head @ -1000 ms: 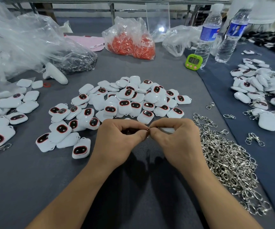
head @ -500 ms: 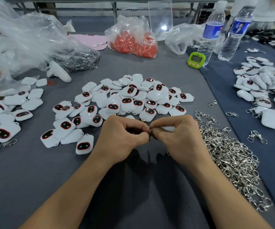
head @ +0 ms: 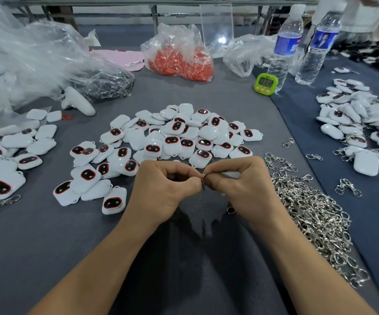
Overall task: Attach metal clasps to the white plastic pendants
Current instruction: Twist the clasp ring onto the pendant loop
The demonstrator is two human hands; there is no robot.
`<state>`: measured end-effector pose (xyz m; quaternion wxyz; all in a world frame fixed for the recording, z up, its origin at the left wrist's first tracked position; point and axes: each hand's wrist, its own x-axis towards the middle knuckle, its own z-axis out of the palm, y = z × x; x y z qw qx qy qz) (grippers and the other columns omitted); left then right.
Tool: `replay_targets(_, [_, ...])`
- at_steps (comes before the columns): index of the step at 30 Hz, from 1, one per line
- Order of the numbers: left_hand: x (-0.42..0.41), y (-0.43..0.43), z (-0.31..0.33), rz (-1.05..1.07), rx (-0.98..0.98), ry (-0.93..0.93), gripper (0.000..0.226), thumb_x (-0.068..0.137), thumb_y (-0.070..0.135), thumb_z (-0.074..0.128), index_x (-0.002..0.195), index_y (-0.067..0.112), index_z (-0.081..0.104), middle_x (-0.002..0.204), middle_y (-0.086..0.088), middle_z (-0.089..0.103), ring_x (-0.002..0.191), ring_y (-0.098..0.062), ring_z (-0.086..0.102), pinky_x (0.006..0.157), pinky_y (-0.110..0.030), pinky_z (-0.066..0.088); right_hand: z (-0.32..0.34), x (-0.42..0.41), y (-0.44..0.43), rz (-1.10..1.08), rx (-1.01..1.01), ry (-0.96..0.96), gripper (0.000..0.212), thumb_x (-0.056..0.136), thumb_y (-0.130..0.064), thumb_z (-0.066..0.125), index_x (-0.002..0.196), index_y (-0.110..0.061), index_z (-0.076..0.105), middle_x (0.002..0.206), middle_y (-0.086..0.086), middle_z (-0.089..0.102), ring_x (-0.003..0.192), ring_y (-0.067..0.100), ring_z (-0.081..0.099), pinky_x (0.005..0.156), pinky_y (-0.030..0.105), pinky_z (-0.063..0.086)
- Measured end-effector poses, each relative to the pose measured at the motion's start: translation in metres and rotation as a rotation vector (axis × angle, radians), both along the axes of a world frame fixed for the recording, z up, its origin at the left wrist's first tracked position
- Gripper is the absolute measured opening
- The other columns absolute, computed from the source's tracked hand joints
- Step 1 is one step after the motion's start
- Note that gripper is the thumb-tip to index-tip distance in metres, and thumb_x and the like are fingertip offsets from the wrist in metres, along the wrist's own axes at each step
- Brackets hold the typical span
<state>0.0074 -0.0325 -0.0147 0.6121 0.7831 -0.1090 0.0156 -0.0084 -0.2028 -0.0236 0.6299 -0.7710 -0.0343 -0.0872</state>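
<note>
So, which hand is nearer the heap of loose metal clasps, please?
Right. The right hand sits directly beside the heap; the left hand lies beyond it, farther left.

I look at the main heap of white rounded-square plastic pendants. Most lie face up, showing dark oval windows rimmed in red, and a few lie face down. Just right of that heap sprawls a tangled pile of silver metal swivel clasps. In front of the heap one small clasp hangs upright, pinched between my left hand and right hand. Well left of the heap lies a second batch of pendants, one of them with a clasp attached.
</note>
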Motion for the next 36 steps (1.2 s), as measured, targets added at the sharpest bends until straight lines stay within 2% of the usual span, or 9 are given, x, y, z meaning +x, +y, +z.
replay_targets(5, [-0.002, 0.0, 0.0, 0.135, 0.097, -0.132, 0.013, 0.071, 0.016, 0.08, 0.071, 0.029, 0.079, 0.066, 0.015, 0.073, 0.058, -0.001, 0.065, 0.058, -0.013, 0.05, -0.001, 0.001, -0.004, -0.13, -0.118, 0.095, 0.005, 0.081, -0.028, 0.076, 0.077, -0.03, 0.078, 0.066, -0.008, 0.072, 0.061, 0.002, 0.06, 0.064, 0.029, 0.051])
replay_targets(9, [-0.003, 0.004, -0.003, 0.162, 0.664, -0.551, 0.002, 0.071, 0.028, 0.079, 0.072, 0.027, 0.078, 0.065, 0.009, 0.067, 0.066, -0.011, 0.059, 0.063, -0.026, 0.045, 0.0, 0.002, -0.006, -0.145, 0.056, 0.222, 0.011, 0.08, -0.027, 0.069, 0.09, -0.025, 0.072, 0.076, -0.007, 0.069, 0.058, 0.01, 0.054, 0.056, 0.025, 0.042])
replay_targets(12, [-0.006, -0.007, -0.006, 0.02, 0.862, -0.49, 0.008, 0.076, 0.033, 0.08, 0.081, 0.027, 0.08, 0.075, 0.003, 0.066, 0.077, -0.018, 0.059, 0.067, -0.028, 0.043, 0.001, -0.001, -0.007, -0.063, 0.008, 0.265, 0.024, 0.087, -0.012, 0.072, 0.1, -0.028, 0.059, 0.087, -0.001, 0.071, 0.065, 0.018, 0.056, 0.058, 0.035, 0.045])
replay_targets(15, [-0.002, -0.01, -0.009, -0.015, 0.821, -0.333, 0.014, 0.083, 0.041, 0.071, 0.093, 0.033, 0.079, 0.084, 0.007, 0.063, 0.083, -0.013, 0.055, 0.072, -0.029, 0.043, 0.003, -0.003, -0.012, -0.048, -0.195, 0.224, 0.021, 0.087, -0.009, 0.071, 0.094, -0.026, 0.061, 0.083, 0.001, 0.074, 0.062, 0.016, 0.059, 0.057, 0.038, 0.051])
replay_targets(17, [0.002, -0.007, -0.01, -0.041, 0.756, -0.259, 0.014, 0.083, 0.041, 0.072, 0.093, 0.035, 0.079, 0.081, 0.007, 0.061, 0.081, -0.013, 0.053, 0.071, -0.031, 0.042, 0.003, -0.003, -0.015, -0.072, -0.313, 0.203, 0.024, 0.082, -0.004, 0.067, 0.09, -0.027, 0.068, 0.081, -0.003, 0.074, 0.06, 0.012, 0.061, 0.054, 0.033, 0.051])
replay_targets(21, [0.004, -0.003, -0.011, -0.084, 0.714, -0.227, 0.011, 0.082, 0.037, 0.073, 0.089, 0.032, 0.079, 0.076, 0.007, 0.06, 0.076, -0.009, 0.051, 0.069, -0.031, 0.042, 0.003, -0.003, -0.013, -0.084, -0.314, 0.2, 0.03, 0.081, -0.004, 0.064, 0.089, -0.031, 0.073, 0.071, -0.005, 0.071, 0.047, 0.009, 0.059, 0.047, 0.019, 0.043])
replay_targets(25, [0.004, -0.002, -0.012, -0.098, 0.717, -0.238, 0.012, 0.083, 0.037, 0.073, 0.093, 0.033, 0.079, 0.075, 0.009, 0.058, 0.074, -0.007, 0.05, 0.064, -0.023, 0.037, 0.002, -0.004, -0.01, -0.113, -0.327, 0.169, 0.03, 0.08, -0.007, 0.066, 0.088, -0.034, 0.074, 0.064, -0.014, 0.067, 0.049, 0.005, 0.057, 0.053, 0.021, 0.044])
replay_targets(28, [0.003, -0.003, -0.014, -0.086, 0.746, -0.282, 0.014, 0.084, 0.038, 0.072, 0.095, 0.034, 0.079, 0.077, 0.008, 0.058, 0.074, -0.007, 0.05, 0.065, -0.025, 0.039, 0.003, -0.004, -0.01, -0.093, -0.359, 0.161, 0.028, 0.079, -0.008, 0.066, 0.086, -0.033, 0.075, 0.06, -0.016, 0.064, 0.051, 0.002, 0.054, 0.057, 0.021, 0.044])
replay_targets(36, [0.0, -0.006, -0.019, -0.068, 0.836, -0.485, 0.013, 0.084, 0.032, 0.07, 0.085, 0.021, 0.077, 0.072, 0.003, 0.06, 0.076, -0.017, 0.054, 0.064, -0.032, 0.043, 0.006, -0.006, -0.01, -0.046, -0.394, 0.124, 0.02, 0.08, -0.011, 0.066, 0.083, -0.028, 0.075, 0.071, 0.001, 0.07, 0.054, 0.009, 0.052, 0.057, 0.034, 0.052])
